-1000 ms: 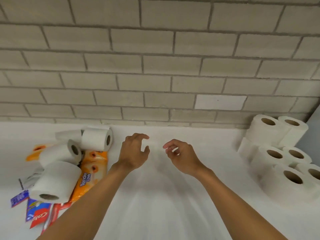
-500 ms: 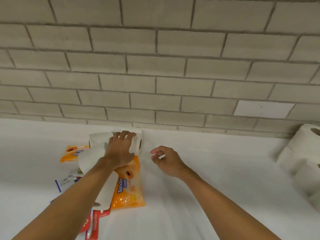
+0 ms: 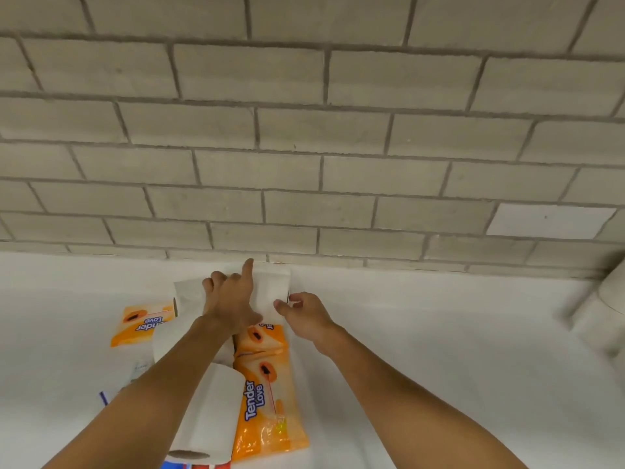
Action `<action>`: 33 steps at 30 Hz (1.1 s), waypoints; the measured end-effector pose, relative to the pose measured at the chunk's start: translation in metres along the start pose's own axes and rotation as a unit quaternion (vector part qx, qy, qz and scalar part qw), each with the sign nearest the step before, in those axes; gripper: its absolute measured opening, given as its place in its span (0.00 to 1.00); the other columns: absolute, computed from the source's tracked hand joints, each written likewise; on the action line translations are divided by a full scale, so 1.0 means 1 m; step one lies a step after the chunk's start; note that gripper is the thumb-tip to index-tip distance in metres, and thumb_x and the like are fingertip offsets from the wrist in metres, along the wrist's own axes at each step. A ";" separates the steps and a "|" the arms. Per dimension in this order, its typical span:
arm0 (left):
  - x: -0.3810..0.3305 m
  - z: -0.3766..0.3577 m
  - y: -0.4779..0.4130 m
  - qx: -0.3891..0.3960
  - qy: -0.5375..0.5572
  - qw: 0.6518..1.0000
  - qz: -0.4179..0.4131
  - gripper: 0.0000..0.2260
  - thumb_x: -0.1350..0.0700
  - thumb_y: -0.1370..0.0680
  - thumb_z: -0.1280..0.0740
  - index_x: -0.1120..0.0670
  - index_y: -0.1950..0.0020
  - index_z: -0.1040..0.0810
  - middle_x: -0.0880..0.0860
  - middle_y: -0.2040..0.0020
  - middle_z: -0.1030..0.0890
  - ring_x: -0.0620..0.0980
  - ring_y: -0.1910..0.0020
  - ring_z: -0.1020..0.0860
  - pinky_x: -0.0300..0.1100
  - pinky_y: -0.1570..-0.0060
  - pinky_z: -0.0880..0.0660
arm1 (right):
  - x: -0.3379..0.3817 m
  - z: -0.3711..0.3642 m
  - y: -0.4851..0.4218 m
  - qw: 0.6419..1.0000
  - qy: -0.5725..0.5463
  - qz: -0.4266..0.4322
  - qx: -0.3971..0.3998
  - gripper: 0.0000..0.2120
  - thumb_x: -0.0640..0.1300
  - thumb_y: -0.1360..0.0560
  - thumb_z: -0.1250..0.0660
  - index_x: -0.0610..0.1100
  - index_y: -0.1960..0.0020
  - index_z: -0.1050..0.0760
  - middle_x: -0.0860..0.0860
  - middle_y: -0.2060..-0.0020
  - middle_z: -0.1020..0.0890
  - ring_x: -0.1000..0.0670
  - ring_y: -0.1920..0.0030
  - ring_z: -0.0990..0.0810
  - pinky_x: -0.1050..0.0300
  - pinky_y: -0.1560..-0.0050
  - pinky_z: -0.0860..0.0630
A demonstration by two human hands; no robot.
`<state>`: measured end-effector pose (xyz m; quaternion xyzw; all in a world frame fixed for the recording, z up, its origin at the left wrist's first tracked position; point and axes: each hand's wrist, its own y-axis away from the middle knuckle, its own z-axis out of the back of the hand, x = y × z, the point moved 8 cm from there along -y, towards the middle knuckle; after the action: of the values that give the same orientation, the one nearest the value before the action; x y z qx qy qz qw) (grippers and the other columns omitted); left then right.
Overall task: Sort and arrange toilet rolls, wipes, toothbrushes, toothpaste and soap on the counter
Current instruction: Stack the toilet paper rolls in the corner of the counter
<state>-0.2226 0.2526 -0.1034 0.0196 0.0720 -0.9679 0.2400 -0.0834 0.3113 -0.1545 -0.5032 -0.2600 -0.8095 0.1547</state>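
Note:
A white toilet roll (image 3: 272,292) lies on its side near the brick wall. My left hand (image 3: 231,301) rests on top of it, fingers spread over it. My right hand (image 3: 302,314) touches its right end with curled fingertips. Another roll (image 3: 189,294) lies just left of it, and a third (image 3: 209,418) sits nearer me, partly under my left forearm. Two orange Tender Love wipe packs lie beside them: one (image 3: 265,401) below my hands, one (image 3: 143,324) to the left. A red and blue package (image 3: 189,465) peeks out at the bottom edge.
The white counter (image 3: 422,367) runs along the grey brick wall (image 3: 304,147). A blurred stack of toilet rolls (image 3: 598,309) stands at the far right. Small packets (image 3: 135,370) lie partly hidden under my left arm.
The view has swung left. My left hand reached from open counter onto the roll by the wall, and my right hand has moved in to touch that roll's right end.

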 end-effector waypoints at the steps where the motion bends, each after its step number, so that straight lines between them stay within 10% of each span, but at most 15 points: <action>1: 0.000 0.001 0.000 -0.009 0.008 1.000 -0.004 0.50 0.41 0.36 0.26 0.51 0.24 0.52 0.51 0.50 0.23 0.56 0.43 0.32 0.48 0.46 0.38 | -0.001 -0.002 -0.004 1.000 -0.020 -0.006 -0.001 0.23 0.54 0.24 0.34 0.43 0.34 0.28 0.48 0.43 0.21 0.48 0.44 0.22 0.53 0.43 0.22; 11: -0.006 0.013 0.014 -0.039 0.181 0.982 -0.024 0.50 0.44 0.38 0.23 0.48 0.24 0.49 0.48 0.37 0.26 0.53 0.37 0.37 0.49 0.42 0.40 | -0.027 0.015 -0.004 0.993 -0.092 0.045 -0.067 0.17 0.52 0.27 0.29 0.48 0.41 0.25 0.52 0.45 0.20 0.50 0.47 0.20 0.47 0.44 0.21; 20: -0.050 0.028 0.028 -0.034 0.258 0.955 -0.141 0.41 0.38 0.37 0.25 0.40 0.28 0.39 0.40 0.31 0.35 0.47 0.33 0.42 0.50 0.32 0.38 | -0.025 0.075 0.042 0.976 -0.025 0.148 -0.155 0.15 0.47 0.28 0.26 0.48 0.44 0.24 0.54 0.45 0.25 0.53 0.45 0.25 0.71 0.58 0.25; 33: -0.160 0.039 0.074 -0.102 0.303 0.892 -0.318 0.26 0.44 0.31 0.25 0.45 0.36 0.25 0.41 0.34 0.27 0.42 0.35 0.32 0.45 0.34 0.33 | -0.047 0.175 0.115 0.946 -0.086 0.195 -0.245 0.13 0.41 0.30 0.24 0.49 0.48 0.22 0.54 0.42 0.31 0.59 0.42 0.26 0.54 0.45 0.21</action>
<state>-0.0469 0.2558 -0.0628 0.2637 0.2421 -0.9268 -0.1135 0.1242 0.3178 -0.1033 -0.6344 0.0374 -0.7556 0.1585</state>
